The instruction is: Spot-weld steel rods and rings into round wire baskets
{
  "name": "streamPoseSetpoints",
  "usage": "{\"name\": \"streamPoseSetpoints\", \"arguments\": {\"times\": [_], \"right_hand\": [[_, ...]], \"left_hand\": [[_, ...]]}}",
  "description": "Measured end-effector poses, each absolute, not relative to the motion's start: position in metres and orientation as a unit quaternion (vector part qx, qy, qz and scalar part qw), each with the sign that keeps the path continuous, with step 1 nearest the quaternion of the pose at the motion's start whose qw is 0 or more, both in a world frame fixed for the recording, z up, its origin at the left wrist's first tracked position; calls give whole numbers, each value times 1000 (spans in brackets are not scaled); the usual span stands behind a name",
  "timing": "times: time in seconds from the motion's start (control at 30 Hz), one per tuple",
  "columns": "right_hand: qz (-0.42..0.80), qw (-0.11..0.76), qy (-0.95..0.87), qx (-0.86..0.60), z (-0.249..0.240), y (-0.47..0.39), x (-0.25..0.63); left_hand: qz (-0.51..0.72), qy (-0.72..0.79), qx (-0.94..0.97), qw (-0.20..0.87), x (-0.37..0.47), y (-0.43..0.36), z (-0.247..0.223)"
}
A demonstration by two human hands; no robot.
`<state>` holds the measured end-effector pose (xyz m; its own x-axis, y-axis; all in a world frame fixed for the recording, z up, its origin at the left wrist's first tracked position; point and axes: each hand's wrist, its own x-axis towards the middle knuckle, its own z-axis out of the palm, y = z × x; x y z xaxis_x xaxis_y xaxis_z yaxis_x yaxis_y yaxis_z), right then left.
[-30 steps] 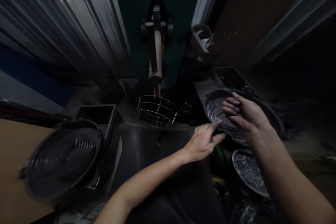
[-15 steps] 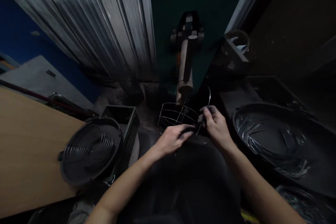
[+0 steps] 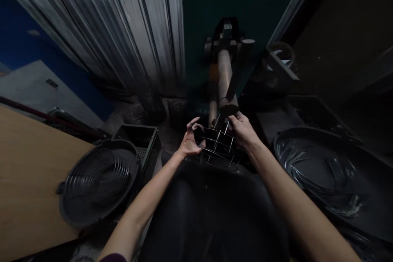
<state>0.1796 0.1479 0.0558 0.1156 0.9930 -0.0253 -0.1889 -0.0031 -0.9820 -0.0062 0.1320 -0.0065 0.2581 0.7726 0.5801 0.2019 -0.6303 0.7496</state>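
A wire frame (image 3: 216, 145) of thin curved rods and short cross pieces lies below the cylindrical arm (image 3: 225, 73) of a green machine (image 3: 254, 12). At the left edge of the frame is my left hand (image 3: 192, 140), its fingers spread and curved with nothing seen between them. My right hand (image 3: 242, 129) is at the frame's upper right, just under the cylinder's round end. Its fingers are bent together and their tips are partly hidden, so what they hold cannot be made out.
On the left, a round black tub (image 3: 100, 182) holds wire rings, beside a black crate (image 3: 153, 131). At the right, a large black basin (image 3: 373, 180) holds bundles of wire. Corrugated metal (image 3: 123, 20) stands at the back left.
My left hand has moved left and up and its fingers have spread. My right hand has risen toward the cylinder. The curved wire that stood up from it no longer shows there.
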Motion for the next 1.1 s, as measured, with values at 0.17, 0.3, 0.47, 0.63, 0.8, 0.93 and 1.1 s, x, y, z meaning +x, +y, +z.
{"name": "streamPoseSetpoints", "arguments": {"times": [0.17,0.3,0.47,0.63,0.8,0.93,1.1], "right_hand": [[522,562,-422,-484,54,155,173],[495,562,-425,-508,54,159,168],[466,550,-424,-548,56,162,164],[464,558,-431,-537,51,166,164],[491,570,-395,-528,45,168,162],[501,569,-389,-523,49,173,162],[505,546,-368,-558,70,179,178]], "left_hand": [[528,319,730,295,-13,135,-6],[522,328,729,297,-16,140,-7],[516,332,736,286,-18,146,-10],[520,321,737,289,-20,150,-9],[519,306,738,305,-21,150,-9],[517,293,749,292,-22,154,-8],[482,261,798,251,-28,151,-7]]}}
